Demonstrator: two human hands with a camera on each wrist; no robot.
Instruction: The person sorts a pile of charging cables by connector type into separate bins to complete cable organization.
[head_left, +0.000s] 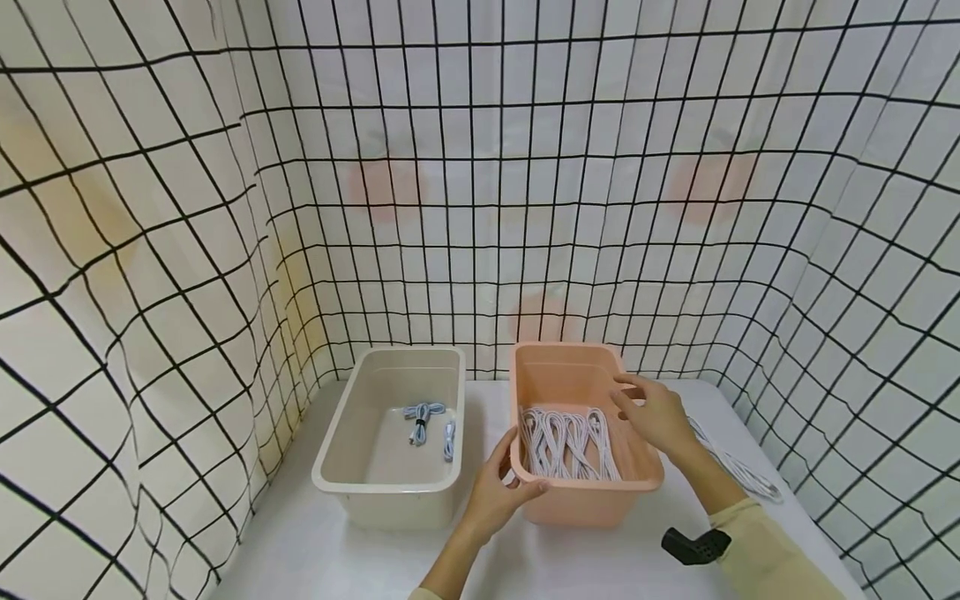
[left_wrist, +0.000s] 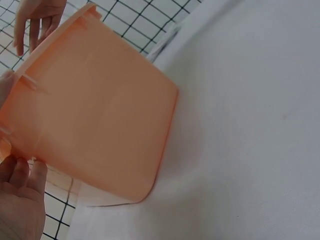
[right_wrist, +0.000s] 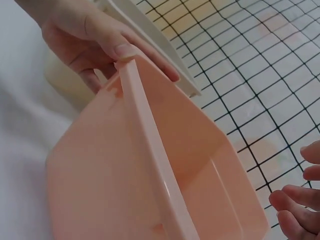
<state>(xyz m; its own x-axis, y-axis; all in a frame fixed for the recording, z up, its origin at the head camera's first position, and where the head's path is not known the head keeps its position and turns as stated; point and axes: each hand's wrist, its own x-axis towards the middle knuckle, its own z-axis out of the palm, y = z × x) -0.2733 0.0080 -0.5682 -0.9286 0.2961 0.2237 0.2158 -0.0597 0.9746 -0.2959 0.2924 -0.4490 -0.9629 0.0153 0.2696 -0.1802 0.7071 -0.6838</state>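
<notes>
My left hand [head_left: 489,498] grips the near left corner of a peach-orange plastic bin [head_left: 577,505], thumb over the rim and fingers against the outer side. Inside that bin lie several white cables [head_left: 558,443], looped and laid side by side. Above the bin's right rim hovers my right hand [head_left: 660,418], its fingers loosely bent and holding nothing. In the right wrist view the fingers of the right hand [right_wrist: 300,202] stand apart from the bin's rim [right_wrist: 150,135]. The bin's outer wall [left_wrist: 100,105] fills much of the left wrist view.
A cream bin [head_left: 397,505] stands to the left, with a tied blue-grey cable [head_left: 422,422] and a smaller light-blue bundle [head_left: 449,440] inside. Another white cable bundle [head_left: 738,471] lies on the white table right of the orange bin. Black wire grid [head_left: 495,208] encloses the back and sides.
</notes>
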